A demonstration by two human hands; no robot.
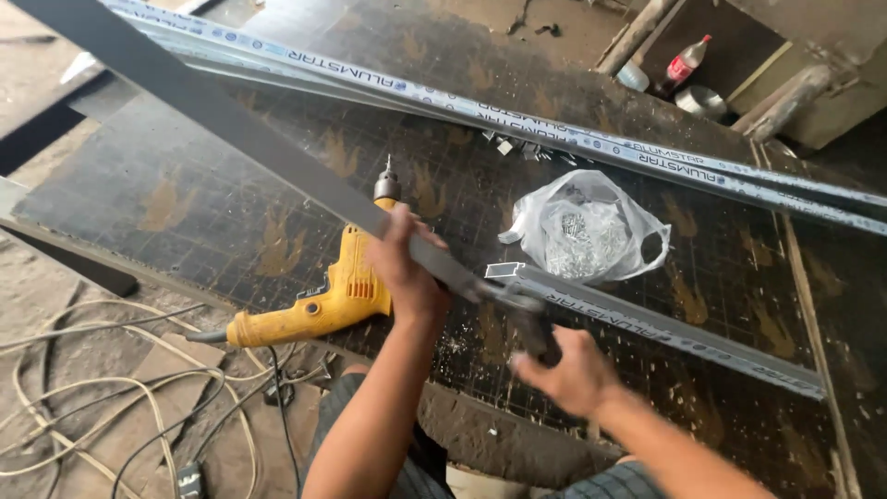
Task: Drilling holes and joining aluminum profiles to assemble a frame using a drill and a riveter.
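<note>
My left hand point(405, 268) grips a long dark grey metal strip point(231, 125) that runs diagonally up to the far left over the dark workboard point(185, 194). My right hand point(565, 371) is closed around the dark handle of a tool point(534, 328) at the strip's near end; motion blur hides what kind of tool it is. Just beyond that end lies a short aluminium profile point(665, 333) wrapped in printed film. A yellow electric drill point(319, 305) lies on the board under my left hand.
A clear plastic bag of small metal fasteners point(584, 236) sits right of centre. Long wrapped aluminium profiles point(517, 120) cross the far side. Pale cables point(102, 388) coil on the floor at left. A soft-drink bottle point(682, 65) stands at top right.
</note>
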